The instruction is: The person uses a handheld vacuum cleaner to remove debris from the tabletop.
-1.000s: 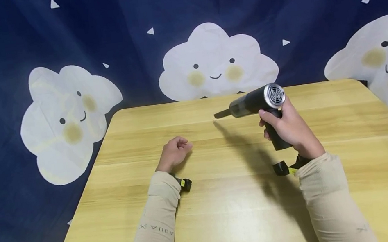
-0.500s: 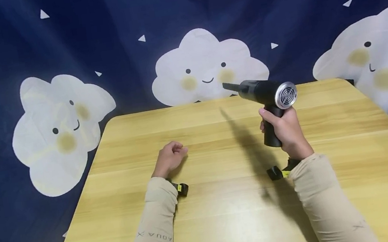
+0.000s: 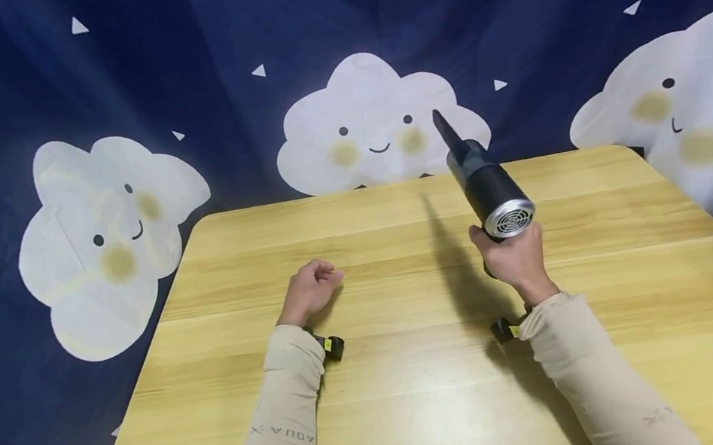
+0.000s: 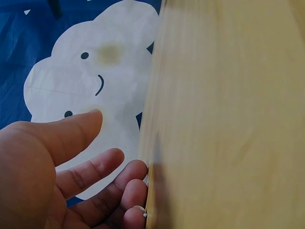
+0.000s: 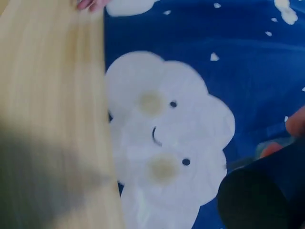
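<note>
My right hand (image 3: 517, 259) grips the handle of a black handheld vacuum cleaner (image 3: 492, 190) above the right part of the table. Its narrow flat nozzle points away and slightly left, and its silver vented end faces me. Most of the handle is hidden behind the hand. In the right wrist view the handle's dark round end (image 5: 252, 200) shows large and blurred, with fingertips (image 5: 271, 149) beyond it. My left hand (image 3: 308, 291) rests at the table's left-middle, holding nothing. In the left wrist view its fingers (image 4: 90, 174) are loosely bent, the thumb apart from them.
Under both hands lies a light wood-grain table (image 3: 404, 368), its far edge against a dark blue curtain (image 3: 224, 58) printed with white smiling clouds. Black wrist cameras (image 3: 333, 347) sit on both wrists. The vacuum's long shadow falls across the tabletop.
The vacuum cleaner has swung in my right hand: its nozzle pointed left, then rose and turned away from me. The view shifted a little; my left hand stays in place.
</note>
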### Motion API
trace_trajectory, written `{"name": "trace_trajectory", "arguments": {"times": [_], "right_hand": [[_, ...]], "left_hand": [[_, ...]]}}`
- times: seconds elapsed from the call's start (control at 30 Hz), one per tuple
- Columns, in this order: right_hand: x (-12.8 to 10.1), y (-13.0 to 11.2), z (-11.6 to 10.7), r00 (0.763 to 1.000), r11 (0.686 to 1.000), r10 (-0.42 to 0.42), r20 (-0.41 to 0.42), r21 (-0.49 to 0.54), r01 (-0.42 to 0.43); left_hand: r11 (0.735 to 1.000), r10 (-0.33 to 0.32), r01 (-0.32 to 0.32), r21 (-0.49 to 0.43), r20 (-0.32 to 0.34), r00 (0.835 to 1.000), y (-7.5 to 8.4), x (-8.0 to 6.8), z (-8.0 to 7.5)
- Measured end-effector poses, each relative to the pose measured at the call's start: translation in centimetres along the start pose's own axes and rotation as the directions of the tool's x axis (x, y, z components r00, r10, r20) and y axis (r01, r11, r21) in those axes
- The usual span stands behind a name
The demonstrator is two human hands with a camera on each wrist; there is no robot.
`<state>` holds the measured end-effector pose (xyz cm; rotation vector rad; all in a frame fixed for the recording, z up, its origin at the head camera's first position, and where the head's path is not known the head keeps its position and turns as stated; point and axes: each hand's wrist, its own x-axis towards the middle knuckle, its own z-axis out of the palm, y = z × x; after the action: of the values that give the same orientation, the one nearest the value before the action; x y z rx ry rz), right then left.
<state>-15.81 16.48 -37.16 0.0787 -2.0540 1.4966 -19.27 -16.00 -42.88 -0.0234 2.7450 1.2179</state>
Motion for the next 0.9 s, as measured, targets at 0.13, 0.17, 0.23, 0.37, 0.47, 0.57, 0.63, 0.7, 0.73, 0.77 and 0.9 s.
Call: {"name": "trace_trajectory", "arguments": {"times": [0.13,0.17,0.23,0.37,0.47,0.57,0.63,0.7,0.73,0.77,0.9], "right_hand": [[0.0,0.0,0.0,1.0,1.0,-0.024,-0.002,0.002,0.024],[0.1,0.1,-0.1,0.999,0.999,-0.036,0.003,0.007,0.036],[0.3,0.2,-0.4,0.997,0.997,-0.075,0.016,-0.01,0.075],[0.7,0.6,-1.1,0.993,0.993,-0.093,0.074,-0.064,0.098],[1.0,1.2,-1.9,0.987,0.985,-0.077,0.143,-0.142,0.098],[1.2,2.3,-2.7,0.969,0.971,-0.069,0.239,-0.208,0.121],[1.2,3.2,-3.2,0.95,0.956,-0.063,0.306,-0.256,0.146],[1.4,4.1,-3.8,0.931,0.937,-0.062,0.361,-0.3,0.178],[1.4,4.5,-4.1,0.921,0.926,-0.064,0.385,-0.322,0.199],[1.5,4.9,-4.4,0.912,0.911,-0.069,0.405,-0.346,0.223],[1.7,5.9,-5.2,0.877,0.857,-0.102,0.469,-0.406,0.317]], "left_hand": [[1.0,0.003,-0.003,0.004,0.004,1.0,-0.1,0.1,0.0],[1.0,0.003,-0.003,0.004,0.005,1.0,-0.2,0.1,0.0],[1.0,0.004,-0.004,0.004,0.006,1.0,-0.2,0.2,0.0],[1.0,0.006,-0.006,0.003,0.002,1.0,-0.2,0.1,0.0],[1.0,0.009,-0.009,0.007,0.005,1.0,-0.2,0.0,0.0],[1.0,0.006,-0.006,0.011,0.003,1.0,-0.1,-0.2,0.0],[1.0,0.005,-0.005,0.01,0.0,1.0,-0.1,-0.3,0.0],[1.0,0.008,-0.008,0.01,-0.002,1.0,-0.1,-0.3,0.0],[1.0,0.01,-0.01,0.01,-0.002,1.0,-0.1,-0.3,0.0],[1.0,0.012,-0.012,0.007,-0.002,1.0,-0.1,-0.2,0.0],[1.0,0.017,-0.017,0.01,0.003,1.0,0.0,-0.1,0.1]]}}
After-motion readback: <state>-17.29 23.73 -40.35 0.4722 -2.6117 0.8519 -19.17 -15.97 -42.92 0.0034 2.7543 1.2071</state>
